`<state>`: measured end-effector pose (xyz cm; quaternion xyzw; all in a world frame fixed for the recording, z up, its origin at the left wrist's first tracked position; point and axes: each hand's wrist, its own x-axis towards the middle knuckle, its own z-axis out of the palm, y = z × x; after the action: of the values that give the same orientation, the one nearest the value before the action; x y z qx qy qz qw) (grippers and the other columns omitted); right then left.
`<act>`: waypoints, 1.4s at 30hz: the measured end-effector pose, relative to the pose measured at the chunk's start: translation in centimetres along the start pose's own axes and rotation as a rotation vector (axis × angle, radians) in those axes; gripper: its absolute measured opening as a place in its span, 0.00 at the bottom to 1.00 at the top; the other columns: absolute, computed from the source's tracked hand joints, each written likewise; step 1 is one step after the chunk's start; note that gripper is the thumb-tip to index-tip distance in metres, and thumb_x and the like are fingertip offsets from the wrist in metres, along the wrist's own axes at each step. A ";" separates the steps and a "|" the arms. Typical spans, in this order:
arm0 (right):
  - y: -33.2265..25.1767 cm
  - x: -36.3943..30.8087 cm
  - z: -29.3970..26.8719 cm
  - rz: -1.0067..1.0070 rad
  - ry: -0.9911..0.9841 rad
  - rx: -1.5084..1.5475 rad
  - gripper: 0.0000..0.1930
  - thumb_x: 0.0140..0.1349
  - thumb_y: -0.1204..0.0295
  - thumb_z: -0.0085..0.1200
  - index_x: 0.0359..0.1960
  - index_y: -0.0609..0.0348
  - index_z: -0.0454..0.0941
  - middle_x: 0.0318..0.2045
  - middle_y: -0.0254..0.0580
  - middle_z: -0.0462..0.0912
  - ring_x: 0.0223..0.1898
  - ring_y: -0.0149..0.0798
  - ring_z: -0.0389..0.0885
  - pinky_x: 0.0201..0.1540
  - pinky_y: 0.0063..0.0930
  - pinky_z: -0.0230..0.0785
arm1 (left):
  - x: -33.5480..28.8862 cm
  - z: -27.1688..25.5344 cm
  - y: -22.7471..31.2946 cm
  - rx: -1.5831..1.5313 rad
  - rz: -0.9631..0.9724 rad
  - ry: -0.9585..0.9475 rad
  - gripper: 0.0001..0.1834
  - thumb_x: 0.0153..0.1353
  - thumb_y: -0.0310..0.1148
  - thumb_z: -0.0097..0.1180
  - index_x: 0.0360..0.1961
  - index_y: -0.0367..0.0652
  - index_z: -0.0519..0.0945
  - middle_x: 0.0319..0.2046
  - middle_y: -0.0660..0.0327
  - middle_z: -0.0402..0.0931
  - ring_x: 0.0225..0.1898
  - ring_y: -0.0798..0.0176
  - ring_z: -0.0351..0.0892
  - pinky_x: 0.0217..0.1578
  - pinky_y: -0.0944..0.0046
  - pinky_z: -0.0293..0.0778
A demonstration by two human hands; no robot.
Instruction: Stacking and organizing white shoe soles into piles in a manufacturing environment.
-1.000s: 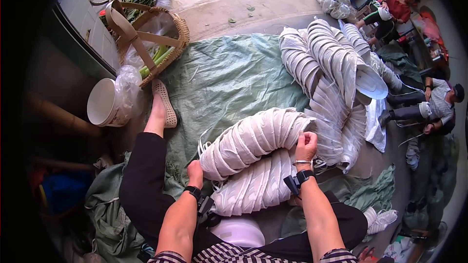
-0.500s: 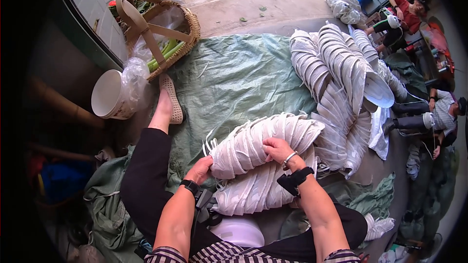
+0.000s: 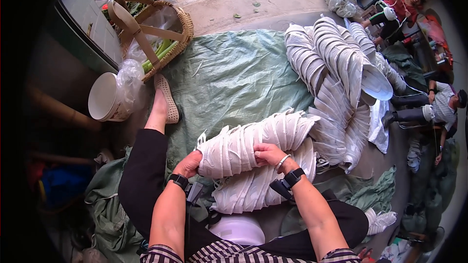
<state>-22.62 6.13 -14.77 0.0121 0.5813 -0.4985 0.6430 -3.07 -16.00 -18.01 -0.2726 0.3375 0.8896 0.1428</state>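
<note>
A long stack of nested white shoe uppers [image 3: 234, 146], with laces sticking out at its left end, lies across in front of me. My left hand [image 3: 189, 164] is closed around that left end. Farther along, my right hand [image 3: 269, 155] pinches the near edge of the stack, its fingers curled in. Under and nearer to me rests a second stack of white uppers [image 3: 258, 190], partly covered by the first. Between my legs is a pale lilac tub [image 3: 239, 229], mostly hidden.
A green woven sheet [image 3: 234, 73] covers the ground. More stacked uppers [image 3: 336, 63] are piled at the right. At the left stand a wicker basket [image 3: 186, 24] with greens and a white bucket [image 3: 103, 97]. Two people [image 3: 407, 12] sit at the far right handling white pieces.
The upper stack has shifted left, with my left hand still at its end. My right hand has moved left and slightly nearer along the stack's edge.
</note>
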 end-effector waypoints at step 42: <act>2.3 4.9 -0.5 -0.274 -0.064 -0.382 0.15 0.58 0.72 0.42 0.46 0.63 0.72 0.41 0.36 0.77 0.41 0.32 0.71 0.46 0.23 0.62 | 4.2 0.4 -3.3 0.043 -0.126 0.032 0.31 0.58 0.26 0.50 0.63 0.47 0.54 0.60 0.65 0.56 0.58 0.66 0.58 0.55 0.63 0.59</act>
<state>-22.39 4.51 -19.97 -0.2044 0.6406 -0.4623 0.5781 -5.18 -13.03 -21.89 -0.3044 0.3411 0.8668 0.1991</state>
